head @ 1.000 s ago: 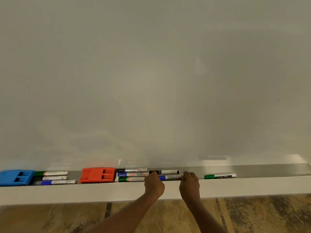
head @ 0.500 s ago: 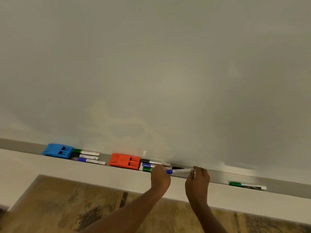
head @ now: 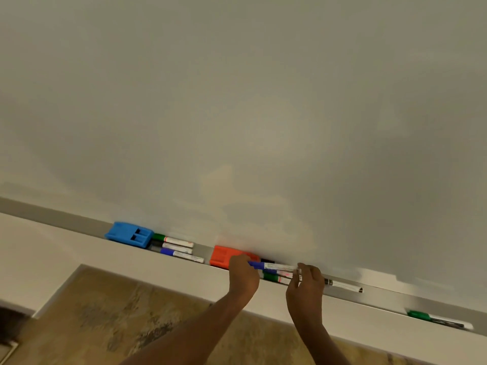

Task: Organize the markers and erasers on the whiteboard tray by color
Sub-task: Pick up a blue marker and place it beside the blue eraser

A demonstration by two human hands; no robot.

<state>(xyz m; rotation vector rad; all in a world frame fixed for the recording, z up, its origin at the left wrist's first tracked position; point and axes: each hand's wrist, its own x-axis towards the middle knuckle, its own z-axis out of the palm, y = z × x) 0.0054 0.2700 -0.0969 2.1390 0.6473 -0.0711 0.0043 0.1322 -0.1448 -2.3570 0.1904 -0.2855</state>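
Two hands held the blue marker (head: pixel 274 266) just right of the red eraser (head: pixel 224 255): left hand (head: pixel 243 276) pinched its cap end, right hand (head: pixel 305 289) pinched the tail, both grips closed on it. Light, stiff, smooth-barrelled, probably slippery; taking it near both ends looked sound. Meanwhile the blue eraser (head: pixel 129 234) sat well left of the red eraser.

Classroom or office setting. A wide whiteboard (head: pixel 237 101) fills the wall above the left hand (head: pixel 243 276) and right hand (head: pixel 305 288); its tray (head: pixel 60 218) holds markers (head: pixel 178 248) and block erasers (head: pixel 129 234) to their left. Mottled brown flooring (head: pixel 110 312) lies below them.
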